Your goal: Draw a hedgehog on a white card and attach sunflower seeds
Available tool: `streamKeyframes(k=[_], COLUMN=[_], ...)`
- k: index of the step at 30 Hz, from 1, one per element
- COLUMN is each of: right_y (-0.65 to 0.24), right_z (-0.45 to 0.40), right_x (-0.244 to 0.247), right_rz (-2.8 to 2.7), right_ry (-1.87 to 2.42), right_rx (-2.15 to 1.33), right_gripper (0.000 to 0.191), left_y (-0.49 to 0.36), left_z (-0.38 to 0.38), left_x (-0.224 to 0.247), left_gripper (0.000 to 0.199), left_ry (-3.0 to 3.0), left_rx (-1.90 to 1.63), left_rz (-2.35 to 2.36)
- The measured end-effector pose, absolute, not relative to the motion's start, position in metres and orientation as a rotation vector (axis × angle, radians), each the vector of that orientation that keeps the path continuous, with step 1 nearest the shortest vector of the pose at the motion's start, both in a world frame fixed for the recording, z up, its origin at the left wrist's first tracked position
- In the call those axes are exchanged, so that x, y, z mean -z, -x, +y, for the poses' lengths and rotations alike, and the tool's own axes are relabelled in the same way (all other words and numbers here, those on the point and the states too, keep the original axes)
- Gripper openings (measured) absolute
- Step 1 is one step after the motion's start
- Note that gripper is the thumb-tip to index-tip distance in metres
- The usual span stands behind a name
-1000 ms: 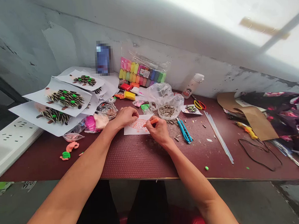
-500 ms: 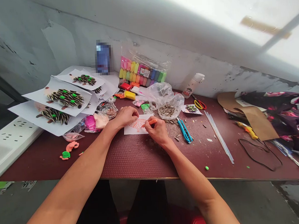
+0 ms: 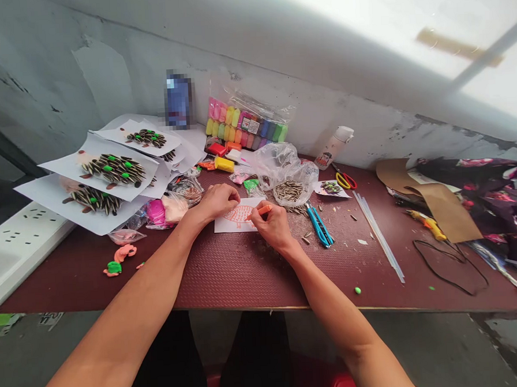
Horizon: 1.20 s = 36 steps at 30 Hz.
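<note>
Maroon pebbled worktop (image 3: pixel 211 280) is strewn with striped seeds (image 3: pixel 289 190), some bagged in crinkled plastic (image 3: pixel 274 164). An orange marker (image 3: pixel 264 209) is clamped by the right grip (image 3: pixel 274 227); paper (image 3: pixel 229 224) is pinned beneath the open left grip (image 3: pixel 218 201).

1. The view is taken from a camera worn on the head, well above the tabletop (image 3: pixel 228 276).
2. It is aimed forward and down, with a wall (image 3: pixel 105 80) seen behind.
3. The left hand (image 3: pixel 218 201) and right hand (image 3: pixel 274 227) are framed near mid-picture, at close range.

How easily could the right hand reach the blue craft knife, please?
Probably yes: the right hand sits close, with only scattered seed husks between it and the blue craft knife, though it would probably set down its orange marker first.
</note>
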State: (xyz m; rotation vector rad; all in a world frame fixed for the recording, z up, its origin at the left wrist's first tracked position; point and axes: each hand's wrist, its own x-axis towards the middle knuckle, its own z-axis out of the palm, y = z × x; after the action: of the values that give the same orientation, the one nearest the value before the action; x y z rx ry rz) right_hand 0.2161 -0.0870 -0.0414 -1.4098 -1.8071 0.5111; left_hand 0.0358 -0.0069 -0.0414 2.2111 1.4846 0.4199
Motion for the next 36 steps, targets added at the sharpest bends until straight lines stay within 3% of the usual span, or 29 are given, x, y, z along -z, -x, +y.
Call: streamKeyframes(k=[36], right_y=[-0.2226], right_z=[-0.083], right_x=[0.0393], right_rz=[-1.766], right_ry=[1.459], right_rx=[-0.476], right_gripper=[0.027], left_y=[-0.0349], left_z=[-0.0062], left_x=[0.0401], left_gripper=[0.027], left_ry=[-2.227], left_rx=[-0.382], left_rz=[1.481])
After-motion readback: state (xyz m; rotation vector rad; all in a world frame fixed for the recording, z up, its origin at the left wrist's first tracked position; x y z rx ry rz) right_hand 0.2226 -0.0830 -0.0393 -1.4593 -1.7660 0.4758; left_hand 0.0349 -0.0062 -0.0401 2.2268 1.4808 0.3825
